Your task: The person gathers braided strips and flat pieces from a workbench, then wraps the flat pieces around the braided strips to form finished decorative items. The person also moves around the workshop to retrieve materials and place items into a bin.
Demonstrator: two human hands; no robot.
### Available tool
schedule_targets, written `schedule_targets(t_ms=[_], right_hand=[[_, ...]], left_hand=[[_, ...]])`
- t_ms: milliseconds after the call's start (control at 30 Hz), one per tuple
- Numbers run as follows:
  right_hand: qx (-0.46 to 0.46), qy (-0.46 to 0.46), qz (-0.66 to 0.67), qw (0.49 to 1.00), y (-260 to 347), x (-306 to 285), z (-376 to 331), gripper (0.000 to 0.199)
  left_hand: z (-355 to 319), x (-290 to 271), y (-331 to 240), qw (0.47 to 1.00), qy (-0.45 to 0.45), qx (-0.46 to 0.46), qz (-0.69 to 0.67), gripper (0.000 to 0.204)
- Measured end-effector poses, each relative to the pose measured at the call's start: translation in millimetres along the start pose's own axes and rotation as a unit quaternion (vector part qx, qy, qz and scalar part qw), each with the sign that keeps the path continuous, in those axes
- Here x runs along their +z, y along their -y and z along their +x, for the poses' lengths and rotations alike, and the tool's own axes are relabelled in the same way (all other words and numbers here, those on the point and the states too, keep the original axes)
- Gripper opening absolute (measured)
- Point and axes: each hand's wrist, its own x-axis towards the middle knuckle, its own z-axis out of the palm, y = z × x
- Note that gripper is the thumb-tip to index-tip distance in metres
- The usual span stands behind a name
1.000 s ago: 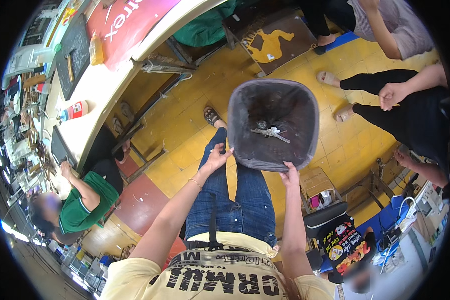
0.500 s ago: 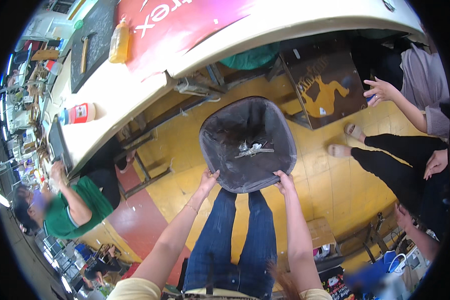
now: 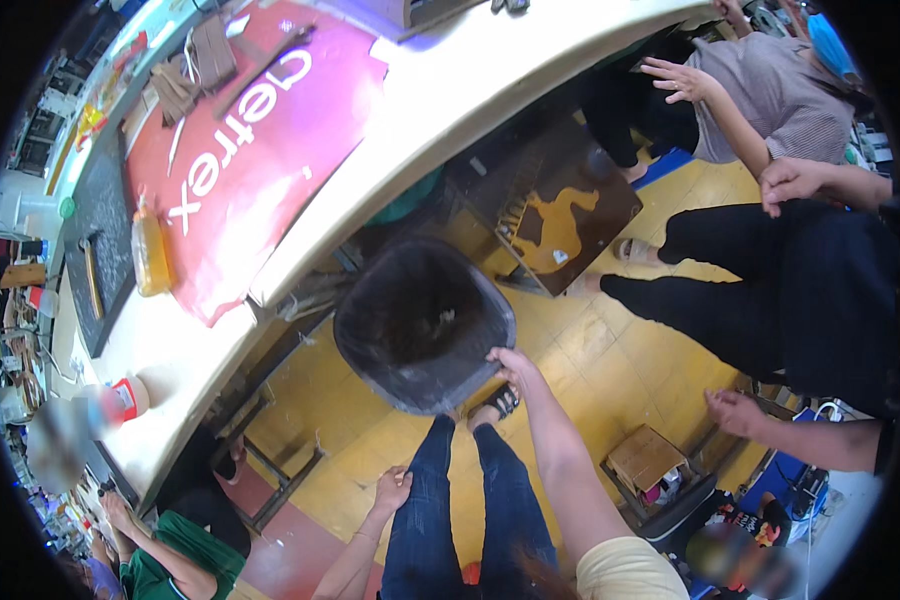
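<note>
- Dark grey plastic bin (image 3: 425,325), center frame: squarish w/ rounded corners, scuffed rim, dim inside w/ small pale scrap at bottom.
- Right hand (image 3: 515,365) grips bin's lower-right rim, fingers curled over edge.
- Left hand (image 3: 392,490), lower center beside jeans, holds nothing, fingers loosely bent.
- Bin sits over yellow tiled floor (image 3: 610,375), just below white counter (image 3: 440,130).

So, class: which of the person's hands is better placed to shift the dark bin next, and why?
Probably the right hand: it grips the near rim of the dark bin. The left hand hangs beside the thigh, apart from it.
</note>
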Motion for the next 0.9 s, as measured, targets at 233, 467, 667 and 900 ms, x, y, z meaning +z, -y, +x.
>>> schedule_targets(t_ms=[233, 467, 667, 900], right_hand=[[0.028, 0.055, 0.032, 0.998, -6, -46, -24, 0.026], [0.068, 0.065, -0.018, 0.995, -31, 25, 7, 0.025], [0.046, 0.053, 0.013, 0.997, -83, 106, 21, 0.039], [0.090, 0.058, -0.021, 0.994, -80, 98, 7, 0.043]], left_hand=[[67, -55, -42, 0.993, -0.103, 0.045, -0.019, 0.031], [56, -33, -19, 0.979, -0.084, 0.022, -0.182, 0.025], [-13, -11, 61, 0.990, -0.086, -0.066, -0.090, 0.018], [-40, -3, 106, 0.987, -0.097, -0.107, -0.073, 0.017]])
